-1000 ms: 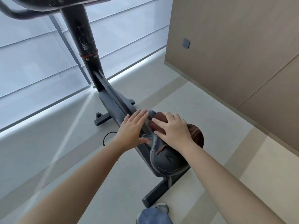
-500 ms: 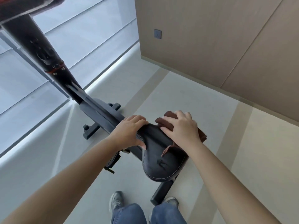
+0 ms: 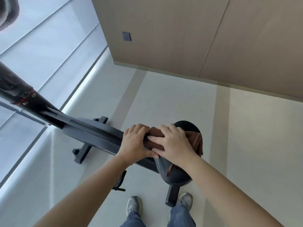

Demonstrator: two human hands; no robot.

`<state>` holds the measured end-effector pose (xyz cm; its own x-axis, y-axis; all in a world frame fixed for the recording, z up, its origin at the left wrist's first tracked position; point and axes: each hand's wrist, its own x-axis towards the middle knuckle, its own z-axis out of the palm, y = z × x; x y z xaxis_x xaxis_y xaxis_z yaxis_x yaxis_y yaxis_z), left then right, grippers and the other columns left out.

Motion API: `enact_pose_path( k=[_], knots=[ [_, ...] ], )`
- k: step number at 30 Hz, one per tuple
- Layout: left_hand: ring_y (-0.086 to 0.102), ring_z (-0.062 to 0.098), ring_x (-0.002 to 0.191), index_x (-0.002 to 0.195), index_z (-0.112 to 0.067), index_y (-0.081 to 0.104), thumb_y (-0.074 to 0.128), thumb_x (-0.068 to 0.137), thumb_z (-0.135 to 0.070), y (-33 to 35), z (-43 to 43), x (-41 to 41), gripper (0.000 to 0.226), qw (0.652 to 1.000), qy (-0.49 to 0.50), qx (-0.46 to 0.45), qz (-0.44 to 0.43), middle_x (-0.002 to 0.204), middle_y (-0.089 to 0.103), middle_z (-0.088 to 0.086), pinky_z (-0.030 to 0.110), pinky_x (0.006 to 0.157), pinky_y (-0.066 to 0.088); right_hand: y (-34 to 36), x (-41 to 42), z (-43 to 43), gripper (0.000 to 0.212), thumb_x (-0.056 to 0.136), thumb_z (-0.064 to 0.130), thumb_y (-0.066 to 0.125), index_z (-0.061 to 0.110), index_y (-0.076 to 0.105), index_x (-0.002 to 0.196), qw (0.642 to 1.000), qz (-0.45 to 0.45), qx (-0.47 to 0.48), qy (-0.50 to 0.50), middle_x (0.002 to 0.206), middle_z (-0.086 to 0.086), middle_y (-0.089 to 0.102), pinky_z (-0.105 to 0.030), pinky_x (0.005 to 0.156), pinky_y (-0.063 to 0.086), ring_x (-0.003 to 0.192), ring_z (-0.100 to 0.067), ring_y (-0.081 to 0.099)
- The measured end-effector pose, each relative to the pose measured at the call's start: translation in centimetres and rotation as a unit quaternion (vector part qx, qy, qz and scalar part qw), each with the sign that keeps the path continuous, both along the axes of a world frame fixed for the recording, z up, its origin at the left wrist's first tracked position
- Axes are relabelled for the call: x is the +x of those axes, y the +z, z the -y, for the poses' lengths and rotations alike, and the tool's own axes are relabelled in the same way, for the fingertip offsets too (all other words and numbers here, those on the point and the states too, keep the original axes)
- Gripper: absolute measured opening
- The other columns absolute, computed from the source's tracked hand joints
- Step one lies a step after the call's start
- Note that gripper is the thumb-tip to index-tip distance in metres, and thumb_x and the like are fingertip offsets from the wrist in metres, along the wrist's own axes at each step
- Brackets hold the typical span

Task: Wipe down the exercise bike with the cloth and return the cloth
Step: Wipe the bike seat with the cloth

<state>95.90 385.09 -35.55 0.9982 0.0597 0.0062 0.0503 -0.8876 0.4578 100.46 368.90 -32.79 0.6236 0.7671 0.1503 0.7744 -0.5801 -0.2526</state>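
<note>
Here our left hand point(image 3: 136, 141) curls its fingers over the nose of the black saddle point(image 3: 177, 175) of the exercise bike point(image 3: 91, 131) and grips it. Just beside it, our right hand point(image 3: 173, 143) lies on the brown cloth point(image 3: 155, 136), fingers fairly straight and spread, pressing it flat against the saddle's front. The cloth drapes across the saddle, one corner hanging at the far side, another showing under our right wrist. Below, our grey shoes point(image 3: 133, 205) stand on the pale floor point(image 3: 180, 95), the bike's rear foot between them. A dark, blurred shape point(image 3: 8, 13) at top left is perhaps the handlebar. A small grey switch point(image 3: 126, 36) sits on the wooden wall point(image 3: 180, 30).
</note>
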Motion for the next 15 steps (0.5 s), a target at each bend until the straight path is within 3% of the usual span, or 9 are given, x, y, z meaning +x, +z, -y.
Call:
enact_pose_path(
  k=[3, 6, 10, 15],
  knots=[
    [0.049, 0.022, 0.105, 0.112, -0.015, 0.06, 0.078, 0.043, -0.062, -0.1, -0.5, 0.0, 0.085, 1.0, -0.021, -0.012, 0.014, 0.112, 0.058, 0.0, 0.028, 0.088, 0.025, -0.1, -0.5, 2.4, 0.039, 0.066, 0.037, 0.078, 0.031, 0.069, 0.103, 1.0, -0.004, -0.002, -0.005, 0.106, -0.006, 0.066, -0.04, 0.065, 0.051, 0.085, -0.03, 0.061],
    [0.047, 0.024, 0.107, 0.114, -0.016, 0.059, 0.076, 0.047, -0.061, -0.2, -0.8, 0.0, 0.083, 0.999, -0.039, -0.008, 0.019, 0.114, 0.057, 0.002, 0.025, 0.085, 0.021, -0.6, -2.2, 5.7, 0.037, 0.066, 0.031, 0.079, 0.029, 0.07, 0.102, 0.995, -0.024, 0.044, -0.087, 0.11, -0.006, 0.065, -0.044, 0.067, 0.052, 0.087, -0.032, 0.06],
    [0.048, 0.027, 0.103, 0.111, -0.013, 0.06, 0.075, 0.048, -0.062, -0.3, -0.6, 0.1, 0.08, 0.999, -0.042, -0.006, 0.017, 0.109, 0.057, 0.005, 0.032, 0.085, 0.026, -1.1, -2.4, 5.5, 0.033, 0.067, 0.025, 0.081, 0.023, 0.073, 0.1, 0.985, -0.017, 0.08, -0.15, 0.107, -0.011, 0.064, -0.048, 0.073, 0.051, 0.088, -0.038, 0.057],
    [0.045, 0.027, 0.103, 0.112, -0.015, 0.058, 0.073, 0.054, -0.061, -0.7, -0.7, 0.2, 0.076, 0.998, -0.053, 0.014, 0.032, 0.11, 0.055, 0.004, 0.035, 0.085, 0.028, -0.5, 3.3, 3.0, 0.033, 0.084, 0.037, 0.062, 0.031, 0.063, 0.116, 0.938, -0.05, 0.057, -0.338, 0.121, -0.006, 0.053, -0.045, 0.091, 0.042, 0.111, -0.032, 0.043]
  ],
)
